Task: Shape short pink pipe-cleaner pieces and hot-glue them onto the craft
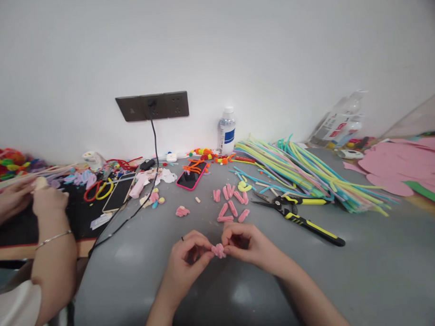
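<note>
Between my two hands, just above the grey table [143, 279], is a small pink fuzzy piece [218, 251] that looks like bent pipe cleaner. My left hand [188, 261], with a dark ring on one finger, pinches its left side. Thumb and fingertips of my right hand [247, 243] close on its right side. Beyond my hands lie several folded pink pipe cleaner pieces [233, 208]. A pink bunched piece [182, 211] rests to their left. Pliers [294, 210] with yellow and black handles lie open to the right.
A co-worker's hands [49, 200] work at the far left, near scissors [99, 190]. Along the back are a phone [191, 177], a bottle [227, 131] and a heap of pastel pipe cleaners [296, 169]. A black cable [155, 146] runs from the wall socket across the table. Pink sheets [399, 164] lie right.
</note>
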{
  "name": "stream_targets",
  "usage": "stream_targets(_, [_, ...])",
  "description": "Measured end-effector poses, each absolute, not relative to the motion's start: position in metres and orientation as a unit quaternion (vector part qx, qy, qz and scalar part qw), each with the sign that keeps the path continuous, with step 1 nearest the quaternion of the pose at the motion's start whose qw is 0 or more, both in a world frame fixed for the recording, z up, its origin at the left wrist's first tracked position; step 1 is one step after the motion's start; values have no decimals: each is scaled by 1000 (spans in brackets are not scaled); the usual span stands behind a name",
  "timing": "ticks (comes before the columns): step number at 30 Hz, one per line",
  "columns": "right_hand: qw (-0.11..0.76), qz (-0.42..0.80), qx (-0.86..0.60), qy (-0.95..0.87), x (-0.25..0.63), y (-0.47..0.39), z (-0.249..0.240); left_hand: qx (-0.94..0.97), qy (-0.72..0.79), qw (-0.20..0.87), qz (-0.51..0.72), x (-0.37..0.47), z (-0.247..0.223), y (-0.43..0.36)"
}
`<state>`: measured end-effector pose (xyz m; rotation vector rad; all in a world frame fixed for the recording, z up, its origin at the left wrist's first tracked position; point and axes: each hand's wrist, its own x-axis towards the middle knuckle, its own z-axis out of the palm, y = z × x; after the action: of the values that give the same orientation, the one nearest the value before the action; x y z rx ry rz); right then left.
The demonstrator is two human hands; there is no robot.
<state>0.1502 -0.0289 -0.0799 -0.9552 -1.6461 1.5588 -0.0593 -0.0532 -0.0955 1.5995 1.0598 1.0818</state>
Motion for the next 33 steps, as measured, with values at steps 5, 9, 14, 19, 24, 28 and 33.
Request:
stream_targets(5, [316, 630, -337, -624, 149, -25, -83, 646, 426, 459, 437, -64, -97, -52])
stream_targets(9, [318, 631, -328, -627, 146, -22, -86, 637, 427, 460, 447, -64, -97, -52])
stream_targets(14, [321, 629, -328, -628, 141, -20, -84, 627, 431, 466, 452, -64, -99, -53])
stream_targets(19, [320, 626, -334, -628, 138, -18, -81, 632, 421, 453, 467, -66, -101, -53])
stream_targets(24, [319, 636, -318, -626, 134, -14, -78, 629, 427, 445, 473, -69, -102, -51])
stream_targets(28, [325, 635, -323, -622, 132, -12, -79, 614, 443, 443, 480, -68, -104, -49])
stream_targets(33, [343, 624, -334, -618, 131, -14, -82, 597, 457, 440, 491, -65, -106, -48])
